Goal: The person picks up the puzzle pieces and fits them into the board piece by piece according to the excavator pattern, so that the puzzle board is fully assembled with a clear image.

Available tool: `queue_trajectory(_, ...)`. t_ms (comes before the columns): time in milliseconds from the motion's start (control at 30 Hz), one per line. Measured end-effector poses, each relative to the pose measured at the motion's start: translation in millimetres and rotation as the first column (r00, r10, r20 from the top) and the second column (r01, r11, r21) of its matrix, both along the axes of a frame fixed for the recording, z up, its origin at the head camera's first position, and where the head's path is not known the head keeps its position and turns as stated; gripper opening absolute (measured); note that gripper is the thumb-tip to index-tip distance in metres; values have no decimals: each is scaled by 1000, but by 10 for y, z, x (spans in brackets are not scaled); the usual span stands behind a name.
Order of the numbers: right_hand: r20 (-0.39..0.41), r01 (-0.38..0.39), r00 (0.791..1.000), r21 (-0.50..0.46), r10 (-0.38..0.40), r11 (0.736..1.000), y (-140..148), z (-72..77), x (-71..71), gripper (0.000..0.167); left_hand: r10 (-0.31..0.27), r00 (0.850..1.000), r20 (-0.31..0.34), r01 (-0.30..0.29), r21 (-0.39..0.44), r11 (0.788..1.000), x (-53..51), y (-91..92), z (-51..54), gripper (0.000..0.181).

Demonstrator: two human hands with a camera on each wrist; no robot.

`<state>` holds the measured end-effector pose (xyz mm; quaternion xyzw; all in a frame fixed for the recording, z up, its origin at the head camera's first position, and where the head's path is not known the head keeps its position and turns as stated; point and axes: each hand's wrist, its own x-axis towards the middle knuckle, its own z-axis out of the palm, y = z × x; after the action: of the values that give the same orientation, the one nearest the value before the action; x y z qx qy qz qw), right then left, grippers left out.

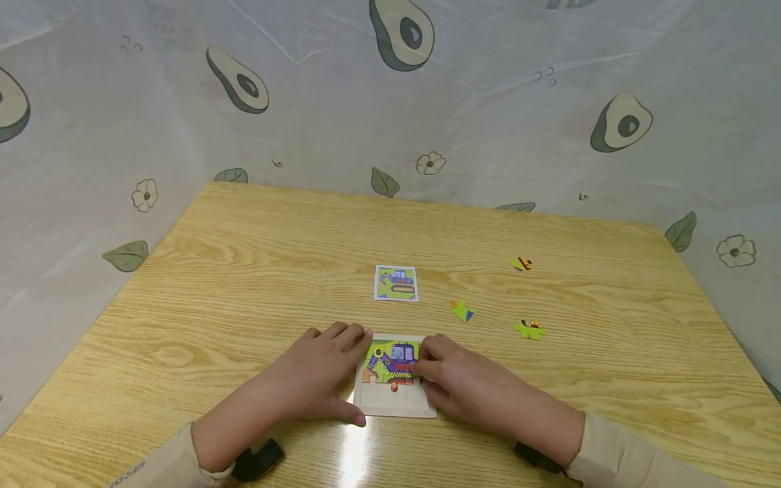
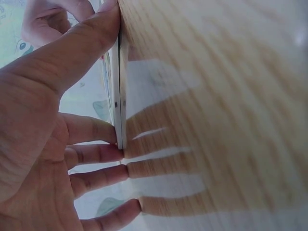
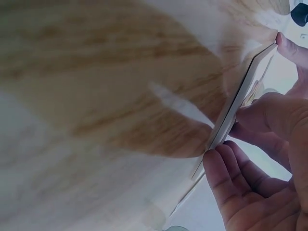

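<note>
A wooden puzzle board (image 1: 399, 404) lies at the table's near middle, partly filled with pieces picturing a purple digger (image 1: 399, 356); its lower strip is bare wood. My left hand (image 1: 317, 379) rests along the board's left side, fingertips at the far left corner and thumb at the near left corner. In the left wrist view those fingers (image 2: 98, 154) look nearly straight against the edge. My right hand (image 1: 466, 379) is over the board's right side, index finger and thumb pinching a puzzle piece there, mostly hidden by the fingers. Its other fingertips (image 3: 216, 166) touch the board's edge.
Beyond the board lies a square picture card (image 1: 396, 283) of the digger. Loose on the right are a green piece with blue and orange corners (image 1: 462, 310), a green-yellow piece (image 1: 529, 330) and a smaller-looking piece (image 1: 521, 264). An avocado-print sheet (image 1: 329, 122) hangs behind the table.
</note>
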<state>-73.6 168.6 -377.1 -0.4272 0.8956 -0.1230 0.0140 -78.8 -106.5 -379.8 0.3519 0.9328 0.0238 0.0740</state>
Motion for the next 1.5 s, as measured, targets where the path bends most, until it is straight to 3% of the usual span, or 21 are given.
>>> queue_trajectory(567, -28, -38, 999, 25, 38, 999, -12, -9, 0, 19, 12, 1000, 22, -12, 1, 1000, 10, -11, -6, 113)
queue_trajectory(700, 67, -54, 996, 48, 51, 997, 55, 58, -38, 25, 10, 1000, 18, -10, 2, 1000, 10, -10, -15, 113)
queue_trajectory(833, 150, -47, 988, 39, 41, 998, 191, 120, -155, 28, 5, 1000, 17, -5, 5, 1000, 5, -5, -26, 113)
queue_trajectory(1067, 15, 92, 996, 18, -93, 996, 537, 124, -520, 27, -4, 1000, 17, 4, -16, 1000, -19, 7, -18, 115)
queue_trajectory(1233, 39, 128, 991, 54, -130, 990, 692, 112, -739, 33, -6, 1000, 18, 6, -12, 1000, -19, 4, -16, 115)
queue_trajectory(1367, 78, 118, 989, 67, -123, 991, 720, 97, -816, 34, -5, 1000, 5, 5, -10, 1000, -15, -5, -19, 114)
queue_trajectory(1500, 56, 100, 993, 70, -104, 992, 714, 76, -827, 31, -5, 1000, -5, 5, -13, 1000, -12, -13, -23, 114)
